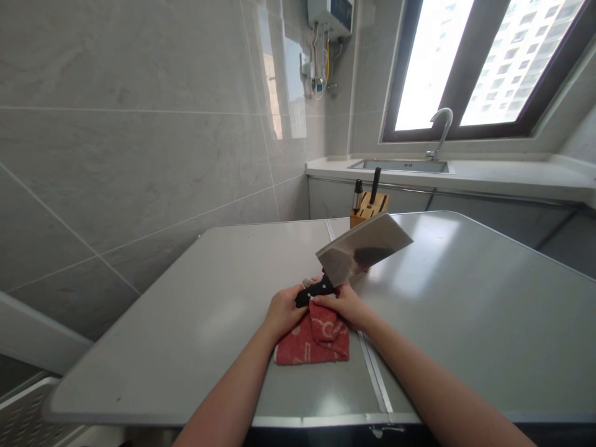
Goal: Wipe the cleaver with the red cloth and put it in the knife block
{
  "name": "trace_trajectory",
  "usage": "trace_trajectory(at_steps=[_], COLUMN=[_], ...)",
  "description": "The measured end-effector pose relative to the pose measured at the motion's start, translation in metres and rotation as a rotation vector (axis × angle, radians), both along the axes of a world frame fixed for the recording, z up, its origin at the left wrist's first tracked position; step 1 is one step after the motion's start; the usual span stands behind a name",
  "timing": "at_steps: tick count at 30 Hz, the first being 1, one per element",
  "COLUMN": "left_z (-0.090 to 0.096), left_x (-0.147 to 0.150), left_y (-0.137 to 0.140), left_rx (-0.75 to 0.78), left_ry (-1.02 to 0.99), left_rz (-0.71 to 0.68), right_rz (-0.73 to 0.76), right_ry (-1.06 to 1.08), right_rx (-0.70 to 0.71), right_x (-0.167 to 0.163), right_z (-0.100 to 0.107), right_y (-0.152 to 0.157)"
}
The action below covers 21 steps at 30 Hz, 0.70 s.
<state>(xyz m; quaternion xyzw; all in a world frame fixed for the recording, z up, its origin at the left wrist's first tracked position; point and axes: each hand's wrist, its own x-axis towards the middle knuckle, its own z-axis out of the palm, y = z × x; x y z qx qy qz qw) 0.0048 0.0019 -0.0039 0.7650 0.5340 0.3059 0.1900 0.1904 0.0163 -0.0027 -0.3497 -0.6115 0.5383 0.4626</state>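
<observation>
A cleaver with a broad metal blade and a black riveted handle is held above the table, its blade pointing up and to the right. My left hand is closed round the butt end of the handle. My right hand is closed on a red patterned cloth, the thumb pressing a fold of it near the handle. The cloth hangs or lies below both hands; whether it touches the table I cannot tell. Some fingers of each hand are hidden behind the handle and cloth.
Behind the blade stands a wooden knife block with black-handled tools in it. The grey table has a seam strip down its middle. Beyond are a counter with a sink and a faucet. A tiled wall rises at left.
</observation>
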Motion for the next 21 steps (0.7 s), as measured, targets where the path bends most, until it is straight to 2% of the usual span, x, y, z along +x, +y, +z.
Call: trace_trajectory(at_steps=[3, 9, 16, 21], left_z=[0.001, -0.001, -0.003, -0.002], left_x=[0.000, 0.000, 0.000, 0.000], left_y=[0.000, 0.000, 0.001, 0.001], left_rx=[-0.017, -0.008, 0.010, 0.008], left_ry=[-0.013, 0.001, -0.003, 0.000], left_rz=[-0.006, -0.014, -0.023, -0.012], right_rz=[0.052, 0.148, 0.006, -0.003], right_ry=[-0.065, -0.102, -0.117, -0.155], right_rx=[0.049, 0.046, 0.102, 0.123], right_x=[0.002, 0.006, 0.003, 0.002], right_z=[0.004, 0.004, -0.005, -0.004], right_y=[-0.002, -0.001, 0.004, 0.003])
